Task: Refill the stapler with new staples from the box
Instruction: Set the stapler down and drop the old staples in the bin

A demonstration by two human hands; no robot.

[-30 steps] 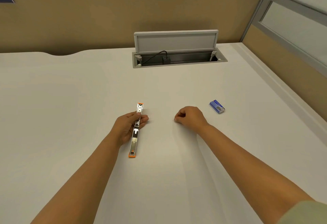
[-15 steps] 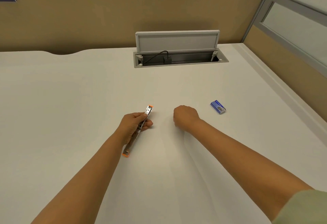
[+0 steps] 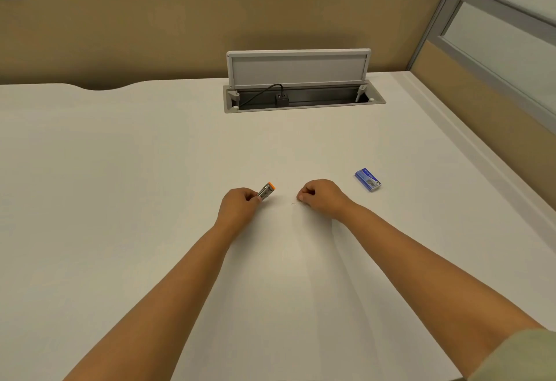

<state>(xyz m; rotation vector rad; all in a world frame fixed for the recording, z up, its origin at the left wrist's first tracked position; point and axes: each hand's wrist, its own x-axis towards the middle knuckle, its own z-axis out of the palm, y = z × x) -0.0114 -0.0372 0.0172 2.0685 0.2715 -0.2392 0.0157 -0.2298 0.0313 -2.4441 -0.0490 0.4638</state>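
White desk (image 3: 120, 185) carries everything; open cable hatch (image 3: 298, 79) at the far centre, out of the way. Left hand (image 3: 237, 209) is wrapped around the stapler (image 3: 266, 191), only its metal nose with the orange tip poking out far-right of the fist. Right hand (image 3: 323, 197) is curled loosely, knuckles up, resting on the desk just right of the stapler; can't tell whether it's pinching anything. Blue staple box (image 3: 367, 179) lies flat, right of the right hand and a bit farther, apart from it, looks shut. A tiny thin mark, maybe a loose staple (image 3: 293, 204), sits on the desk between the hands, nearest the right one.

My read: stapler isn't loaded yet, box untouched, so the step in hand is getting a strip out.
- keep the left grip steady, magazine channel facing up and level
- send the right hand to the box, pin it against the desk while sliding it open
- lift a strip by its sides; strips snap easily
- ignore the stray one
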